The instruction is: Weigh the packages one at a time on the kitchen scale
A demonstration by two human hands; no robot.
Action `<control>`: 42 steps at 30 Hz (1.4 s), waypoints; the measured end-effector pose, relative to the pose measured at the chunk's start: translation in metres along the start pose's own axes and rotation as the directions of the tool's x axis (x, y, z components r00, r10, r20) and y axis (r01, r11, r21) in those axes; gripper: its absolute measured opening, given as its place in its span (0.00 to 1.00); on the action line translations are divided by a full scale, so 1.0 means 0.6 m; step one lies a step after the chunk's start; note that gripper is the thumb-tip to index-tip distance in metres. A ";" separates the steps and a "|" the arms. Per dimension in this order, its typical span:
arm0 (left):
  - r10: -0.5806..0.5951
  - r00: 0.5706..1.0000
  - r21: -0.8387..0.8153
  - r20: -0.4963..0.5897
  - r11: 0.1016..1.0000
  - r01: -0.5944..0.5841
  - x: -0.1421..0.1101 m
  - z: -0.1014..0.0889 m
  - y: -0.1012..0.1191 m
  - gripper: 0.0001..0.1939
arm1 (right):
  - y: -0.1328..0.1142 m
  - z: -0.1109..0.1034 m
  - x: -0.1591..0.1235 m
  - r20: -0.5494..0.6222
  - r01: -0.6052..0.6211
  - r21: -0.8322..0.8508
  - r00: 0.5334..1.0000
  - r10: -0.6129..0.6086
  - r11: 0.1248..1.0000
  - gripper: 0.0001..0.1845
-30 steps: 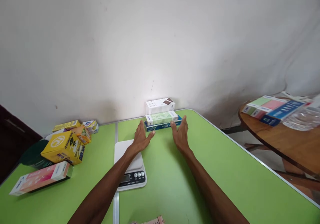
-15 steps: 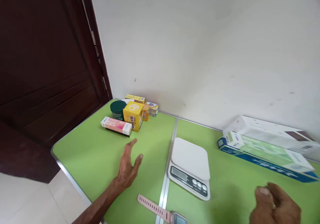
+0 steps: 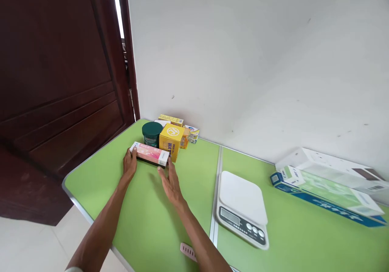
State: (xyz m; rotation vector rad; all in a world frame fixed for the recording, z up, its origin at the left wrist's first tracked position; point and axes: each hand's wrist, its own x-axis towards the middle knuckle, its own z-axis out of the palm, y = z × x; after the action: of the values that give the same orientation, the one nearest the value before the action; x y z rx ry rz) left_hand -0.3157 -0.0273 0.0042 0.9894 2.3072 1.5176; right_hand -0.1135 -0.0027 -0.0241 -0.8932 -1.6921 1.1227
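A long pink-and-white box (image 3: 148, 153) lies on top of a dark flat box (image 3: 152, 163) at the left of the green table. My left hand (image 3: 130, 163) grips the left end of the pink-and-white box, its thumb on the near edge. At the right end, my right hand (image 3: 172, 183) has its thumb at the front and its fingers around the corner. Right behind stand a dark green lidded jar (image 3: 152, 134) and a yellow cube-shaped box (image 3: 171, 140). Whether the hands also hold the dark box is hard to see.
Several small boxes, one yellow (image 3: 171, 120) and one orange (image 3: 184, 139), stand near the wall. A white kitchen scale (image 3: 243, 199) sits right of the metal seam. Long boxes (image 3: 331, 187) lie at the right. A pink watch strap (image 3: 188, 251) is partly under my right forearm.
My right hand has swept left from the far right to the pink-and-white box. My left hand has moved forward and left onto its left end. The view has shifted slightly.
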 end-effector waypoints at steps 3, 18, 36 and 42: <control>0.019 0.999 0.025 0.038 0.999 -0.020 -0.022 0.004 0.001 0.26 | 0.012 0.011 -0.007 0.005 -0.062 0.088 0.998 0.062 0.994 0.51; 0.339 0.941 -0.027 -0.013 0.940 -0.340 -0.153 0.039 0.088 0.33 | -0.077 -0.124 -0.074 -0.238 -0.059 0.124 0.967 0.088 0.990 0.43; 0.438 0.779 -0.241 0.449 0.899 -0.367 -0.340 0.247 0.171 0.35 | 0.008 -0.446 -0.200 -0.529 -0.274 -0.227 0.840 0.118 0.934 0.41; 0.328 0.805 -0.273 0.495 0.938 -0.214 -0.309 0.243 0.143 0.38 | 0.040 -0.474 -0.206 -0.652 -0.314 -0.100 0.737 0.176 0.944 0.40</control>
State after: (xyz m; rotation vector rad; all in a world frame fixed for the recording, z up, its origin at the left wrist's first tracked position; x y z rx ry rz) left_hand -0.0661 -0.0162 -0.0201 1.5076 1.6362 1.3111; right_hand 0.1973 -0.0209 -0.0264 -1.4764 -1.1406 0.6815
